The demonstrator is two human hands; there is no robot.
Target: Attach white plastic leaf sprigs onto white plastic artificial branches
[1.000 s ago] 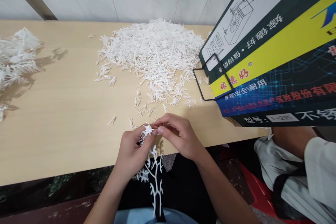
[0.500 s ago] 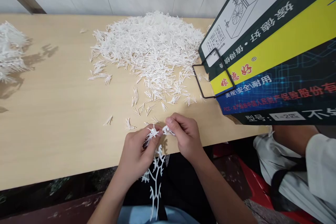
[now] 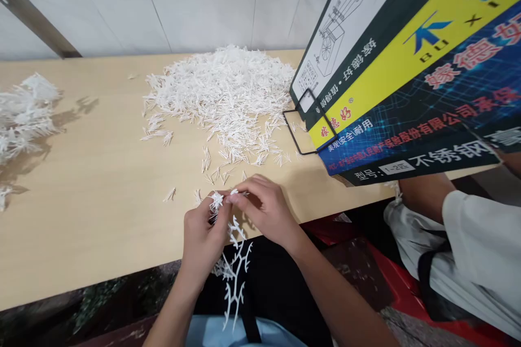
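My left hand (image 3: 201, 238) is closed on a white plastic sprig cluster (image 3: 217, 200) near the table's front edge. A thin white branched plastic stem (image 3: 236, 271) hangs below this hand over my lap; how it joins the cluster is hidden by the fingers. Close against the left fingertips, my right hand (image 3: 271, 209) pinches a small white plastic sprig (image 3: 234, 192). Just beyond both hands lie loose sprigs (image 3: 225, 174). Further back spreads a large heap of similar white sprigs (image 3: 228, 87).
On the right stands a big printed cardboard box (image 3: 366, 97), with a black wire frame (image 3: 299, 143) at its corner. Another white heap (image 3: 26, 114) lies at the left. A person in a white sleeve (image 3: 484, 238) sits on the right. Tiled wall (image 3: 203, 11) backs the table (image 3: 101, 217).
The view has tilted up and shifted right, showing more wall and box. My right hand has come closer to the left fingertips, still pinching a sprig.
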